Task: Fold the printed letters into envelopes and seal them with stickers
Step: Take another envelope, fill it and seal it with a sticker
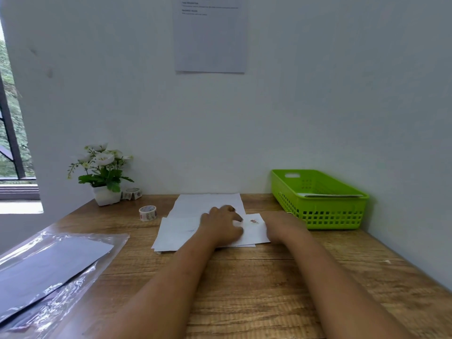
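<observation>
Far left, a window (11, 123) shows green leaves outside. On the near left of the wooden table (244, 277) lies a clear plastic sleeve (80, 272) with dark sheets (49, 267) inside. Further back, against the wall, stands a small white pot of white flowers (105, 172), with one roll of stickers (132, 193) just beside it and a second roll (148, 213) a little nearer, on its own.

Now the middle of the table: the white letters (176, 232) lie in a loose overlapping pile, one sheet (208, 201) reaching back toward the wall. The left hand (220, 227) lies palm down on the pile, fingers reaching forward and bent slightly at the tips, pressing on the paper without gripping anything, its thumb at the left edge of the envelope (254, 233). The small white envelope sits on the right end of the pile, touching it, with a small reddish sticker (254, 221) near its far edge.

The right hand (281, 226) is at the envelope's right edge, blurred; whether its fingers are spread or curled, or hold anything, I cannot tell.

Above, a printed sheet (210, 40) hangs on the wall. Far right, a green basket (318, 211) stands in the corner, near the right hand, with white paper (330, 195) lying inside.
</observation>
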{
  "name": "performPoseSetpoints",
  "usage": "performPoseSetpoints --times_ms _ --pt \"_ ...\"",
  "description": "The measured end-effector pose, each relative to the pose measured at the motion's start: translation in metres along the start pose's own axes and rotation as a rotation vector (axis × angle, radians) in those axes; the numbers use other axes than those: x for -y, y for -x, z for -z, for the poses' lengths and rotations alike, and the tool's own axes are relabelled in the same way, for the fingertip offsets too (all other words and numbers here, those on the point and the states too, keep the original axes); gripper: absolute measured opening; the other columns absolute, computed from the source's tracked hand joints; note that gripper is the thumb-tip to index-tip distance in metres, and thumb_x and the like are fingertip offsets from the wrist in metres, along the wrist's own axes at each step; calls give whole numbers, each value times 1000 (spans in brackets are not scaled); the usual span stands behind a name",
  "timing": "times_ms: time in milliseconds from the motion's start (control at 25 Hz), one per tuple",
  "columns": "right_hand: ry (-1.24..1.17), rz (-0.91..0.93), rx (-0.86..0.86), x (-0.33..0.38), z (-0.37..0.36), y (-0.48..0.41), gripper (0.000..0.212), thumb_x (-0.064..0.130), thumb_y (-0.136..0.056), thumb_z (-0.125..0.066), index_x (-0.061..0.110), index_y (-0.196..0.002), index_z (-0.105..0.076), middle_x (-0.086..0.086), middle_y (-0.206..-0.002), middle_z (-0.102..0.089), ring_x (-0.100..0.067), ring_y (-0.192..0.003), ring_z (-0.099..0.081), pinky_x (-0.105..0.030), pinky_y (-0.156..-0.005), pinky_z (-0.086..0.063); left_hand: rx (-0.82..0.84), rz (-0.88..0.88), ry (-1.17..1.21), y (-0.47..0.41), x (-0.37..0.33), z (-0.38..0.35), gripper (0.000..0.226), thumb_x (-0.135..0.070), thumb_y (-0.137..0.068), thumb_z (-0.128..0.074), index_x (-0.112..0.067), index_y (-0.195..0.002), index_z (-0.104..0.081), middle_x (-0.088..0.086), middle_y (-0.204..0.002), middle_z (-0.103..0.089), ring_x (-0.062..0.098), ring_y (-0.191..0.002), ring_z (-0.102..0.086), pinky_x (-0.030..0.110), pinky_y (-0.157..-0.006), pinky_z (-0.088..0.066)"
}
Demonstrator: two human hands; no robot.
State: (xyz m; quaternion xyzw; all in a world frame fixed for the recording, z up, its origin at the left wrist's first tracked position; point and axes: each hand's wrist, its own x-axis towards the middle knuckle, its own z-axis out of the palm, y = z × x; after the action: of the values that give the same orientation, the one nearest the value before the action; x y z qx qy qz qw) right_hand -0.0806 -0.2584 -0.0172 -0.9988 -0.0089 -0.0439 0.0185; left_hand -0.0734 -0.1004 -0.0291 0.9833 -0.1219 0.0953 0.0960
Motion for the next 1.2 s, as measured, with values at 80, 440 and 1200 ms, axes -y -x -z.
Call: performPoseSetpoints --times_ms 80,440,1200 --pt "-54 8 -8 -5 3 -1 37 8 -86 -38 13 -117 -58 -9 -127 -58 -28 -114 -56 -32 -81 -44 -27 199 -92 3 24 15 49 -44 -87 -49 -31 -134 -48 -2 -148 -35 27 -135 -31 46 -108 -25" --pt "-296 1 85 3 14 4 23 32 -88 -58 14 -75 -58 -4 -88 -59 -25 -100 -55 -20 -52 -31 133 450 -123 1 95 21 69 -67 -80 -50 -19 -129 -52 6 -136 -51 29 -126 -45 39 -104 -37" --pt "-1724 -74 93 26 9 1 57 26 -85 -68 10 -133 -41 -7 -124 -55 -27 -107 -58 -34 -87 -52 -449 424 1274 9 65 42 23 -29 -94 -55 -16 -76 -50 10 -82 -59 23 -68 -53 28 -58 -39"
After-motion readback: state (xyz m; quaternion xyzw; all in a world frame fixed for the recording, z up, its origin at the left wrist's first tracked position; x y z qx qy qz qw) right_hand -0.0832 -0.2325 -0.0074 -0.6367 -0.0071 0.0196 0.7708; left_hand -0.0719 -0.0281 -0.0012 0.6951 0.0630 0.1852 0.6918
